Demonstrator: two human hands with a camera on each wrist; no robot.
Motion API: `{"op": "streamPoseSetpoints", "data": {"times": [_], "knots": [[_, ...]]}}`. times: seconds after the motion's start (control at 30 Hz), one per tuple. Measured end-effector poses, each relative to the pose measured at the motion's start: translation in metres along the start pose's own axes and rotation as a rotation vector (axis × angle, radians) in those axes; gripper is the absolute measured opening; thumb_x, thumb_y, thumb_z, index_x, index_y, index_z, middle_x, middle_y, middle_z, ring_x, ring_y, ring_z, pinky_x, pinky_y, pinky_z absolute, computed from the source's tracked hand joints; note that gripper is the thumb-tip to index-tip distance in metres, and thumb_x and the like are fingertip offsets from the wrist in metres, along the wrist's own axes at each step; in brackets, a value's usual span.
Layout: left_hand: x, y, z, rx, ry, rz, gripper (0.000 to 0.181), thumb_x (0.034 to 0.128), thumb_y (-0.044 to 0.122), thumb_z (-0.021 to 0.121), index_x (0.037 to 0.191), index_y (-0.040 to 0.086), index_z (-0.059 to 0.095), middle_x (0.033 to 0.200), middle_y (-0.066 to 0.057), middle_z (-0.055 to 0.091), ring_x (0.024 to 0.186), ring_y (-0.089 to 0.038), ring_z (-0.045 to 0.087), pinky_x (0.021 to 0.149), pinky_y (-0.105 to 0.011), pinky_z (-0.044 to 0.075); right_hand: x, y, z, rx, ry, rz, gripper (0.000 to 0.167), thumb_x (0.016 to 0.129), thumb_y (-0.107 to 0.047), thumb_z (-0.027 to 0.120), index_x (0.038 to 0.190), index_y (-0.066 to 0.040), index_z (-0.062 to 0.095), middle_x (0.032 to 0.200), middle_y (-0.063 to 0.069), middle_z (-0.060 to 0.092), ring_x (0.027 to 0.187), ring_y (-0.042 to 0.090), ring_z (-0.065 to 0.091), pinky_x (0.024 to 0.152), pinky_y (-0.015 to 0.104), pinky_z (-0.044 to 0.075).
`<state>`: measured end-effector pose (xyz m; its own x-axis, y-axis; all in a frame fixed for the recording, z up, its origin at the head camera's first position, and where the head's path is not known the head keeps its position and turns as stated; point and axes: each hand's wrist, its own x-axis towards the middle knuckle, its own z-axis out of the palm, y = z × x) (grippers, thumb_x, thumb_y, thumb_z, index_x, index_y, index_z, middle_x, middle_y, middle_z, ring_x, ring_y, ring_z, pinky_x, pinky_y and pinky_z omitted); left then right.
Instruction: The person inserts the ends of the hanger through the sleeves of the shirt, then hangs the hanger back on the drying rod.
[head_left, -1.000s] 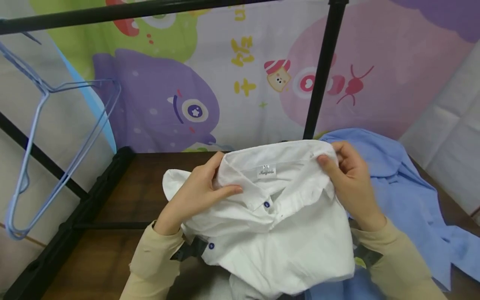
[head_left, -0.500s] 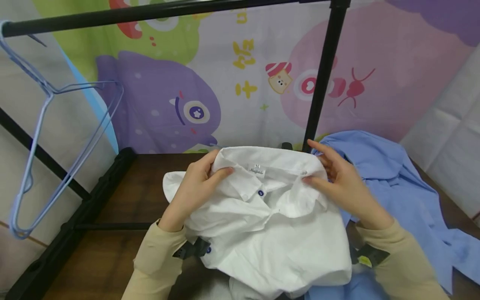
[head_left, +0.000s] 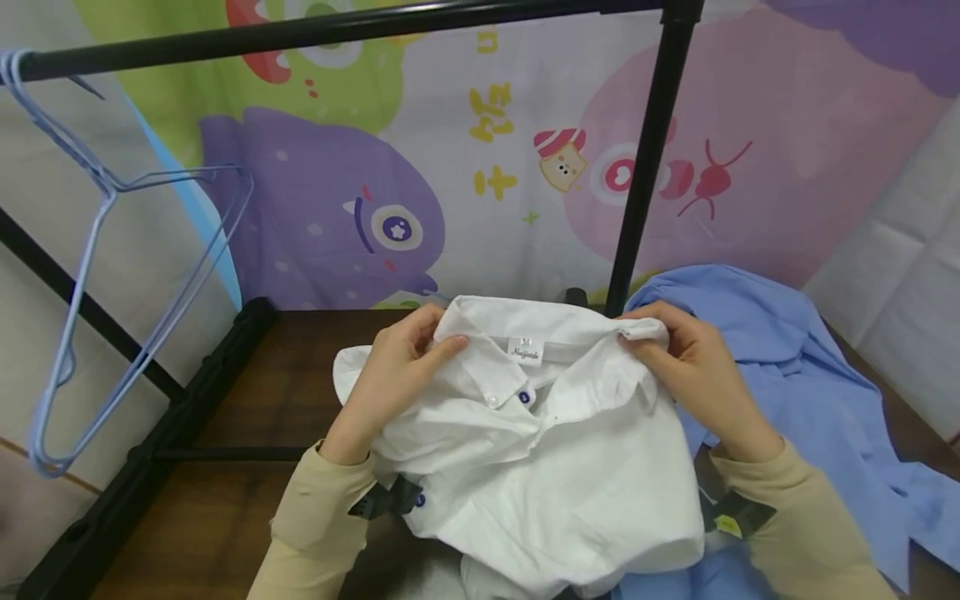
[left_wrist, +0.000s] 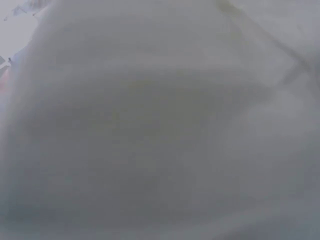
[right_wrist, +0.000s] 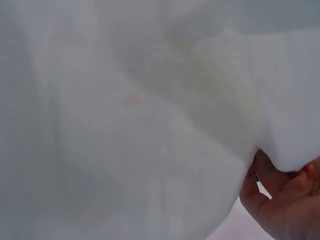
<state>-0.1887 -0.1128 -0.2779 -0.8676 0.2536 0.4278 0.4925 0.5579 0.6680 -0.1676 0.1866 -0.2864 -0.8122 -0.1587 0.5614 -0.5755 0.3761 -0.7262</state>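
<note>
A white shirt [head_left: 570, 483] with dark blue buttons hangs between both hands, its collar at the top and a size label [head_left: 526, 351] inside the neck. My left hand [head_left: 393, 375] grips the collar's left side, thumb in front and fingers behind. At the collar's right end, my right hand [head_left: 693, 375] pinches the cloth between thumb and fingers. The left wrist view is filled by blurred white cloth [left_wrist: 160, 125]. In the right wrist view, cloth covers most of the picture, and the right hand [right_wrist: 285, 195] holds its edge at the lower right.
A blue shirt [head_left: 802, 400] lies on the brown board at the right. Light blue hangers [head_left: 78, 283] hang at the left from a black rail [head_left: 337, 29]. A black upright post [head_left: 648, 158] stands behind the white shirt, before a printed curtain [head_left: 495, 242].
My right hand loosened on the collar with its index finger raised, then pinched the collar's right end again. The left hand keeps its hold. The collar sits slightly lower than a second ago.
</note>
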Motion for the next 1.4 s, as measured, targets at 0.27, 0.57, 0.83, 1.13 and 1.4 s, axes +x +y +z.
{"op": "streamPoseSetpoints", "data": {"times": [0.27,0.57,0.83,1.13,1.4], "knots": [[-0.001,-0.006,-0.014,0.031,-0.040,-0.028,0.016,0.0837,0.023,0.066,0.095,0.013,0.062,0.084,0.000,0.063,0.075,-0.012,0.056,0.069,-0.027,0.046,0.001,0.001,0.001,-0.029,-0.027,0.001,0.031,0.086,-0.005,0.060,0.115,-0.013,0.060,0.106,-0.005,0.060,0.091,0.006,0.055,0.075,0.013,0.045],[0.006,-0.005,-0.060,0.241,0.375,0.070,0.013,0.0859,0.015,0.061,0.090,0.002,0.064,0.086,-0.010,0.064,0.076,-0.019,0.057,0.068,-0.026,0.042,0.001,0.001,0.003,0.018,-0.052,-0.017,0.037,0.086,-0.001,0.058,0.121,-0.013,0.056,0.112,0.002,0.059,0.096,0.007,0.054,0.082,0.013,0.042],[0.009,-0.002,-0.124,0.325,0.888,-0.024,0.018,0.0837,0.011,0.057,0.097,-0.001,0.063,0.087,0.018,0.045,0.090,0.002,0.041,0.081,-0.017,0.032,0.002,0.001,0.004,0.052,-0.067,-0.028,0.037,0.086,0.001,0.056,0.121,-0.011,0.055,0.111,0.000,0.058,0.096,0.009,0.054,0.083,0.014,0.042],[0.003,-0.005,-0.158,0.451,0.935,-0.287,0.041,0.0854,0.016,0.052,0.125,0.007,0.047,0.129,-0.009,0.041,0.121,-0.022,0.032,0.103,-0.027,0.016,0.001,0.001,0.004,0.089,-0.079,-0.051,0.036,0.086,0.002,0.056,0.121,-0.006,0.054,0.112,-0.003,0.058,0.096,0.008,0.054,0.083,0.014,0.043],[0.005,-0.011,-0.166,0.502,0.978,-0.307,0.037,0.0830,0.012,0.049,0.118,0.002,0.051,0.122,-0.015,0.047,0.116,-0.028,0.033,0.103,-0.026,0.017,0.002,0.002,0.004,0.089,-0.081,-0.056,0.036,0.086,0.002,0.056,0.121,-0.006,0.054,0.112,-0.003,0.057,0.097,0.008,0.054,0.083,0.014,0.043]]}}
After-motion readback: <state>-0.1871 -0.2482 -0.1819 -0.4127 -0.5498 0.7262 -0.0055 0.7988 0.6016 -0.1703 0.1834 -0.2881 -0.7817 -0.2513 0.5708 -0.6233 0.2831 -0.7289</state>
